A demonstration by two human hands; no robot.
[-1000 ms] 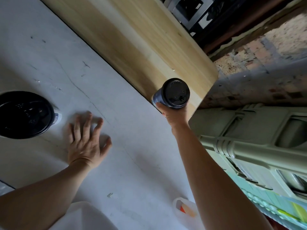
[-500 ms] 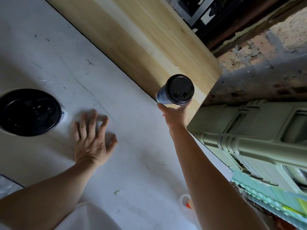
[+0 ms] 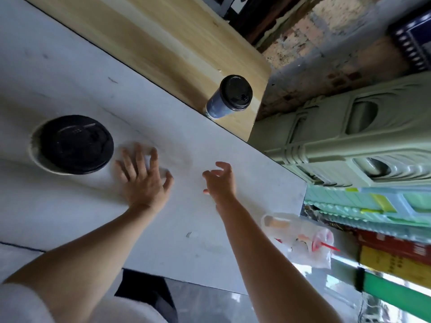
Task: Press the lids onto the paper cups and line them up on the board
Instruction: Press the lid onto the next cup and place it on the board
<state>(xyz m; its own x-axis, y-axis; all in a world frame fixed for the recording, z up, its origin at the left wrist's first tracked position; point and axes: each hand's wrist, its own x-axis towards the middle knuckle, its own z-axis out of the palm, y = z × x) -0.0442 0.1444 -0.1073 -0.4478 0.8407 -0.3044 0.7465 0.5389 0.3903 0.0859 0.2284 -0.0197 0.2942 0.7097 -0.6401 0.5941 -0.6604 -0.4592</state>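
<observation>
A lidded cup (image 3: 229,96) is stood on the board (image 3: 163,43), well beyond the right hand (image 3: 220,180), whose fingers (image 3: 218,166) are spread and empty. The left hand (image 3: 143,176) is laid flat on the bench (image 3: 70,73), fingers apart, just beside the lids (image 3: 74,144). One lid is best peeled off singly and pressed down evenly around a rim.

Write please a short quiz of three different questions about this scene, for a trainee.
1. True or false: the lidded cup stands on the wooden board.
2. Which hand lies flat on the white table? A) the left hand B) the right hand
3. Fill in: the stack of black lids lies to the ____ of the left hand in the picture.

Key
1. True; it stands upright near the board's edge, and no hand touches it.
2. A; the right hand is open, holding nothing.
3. left
</observation>
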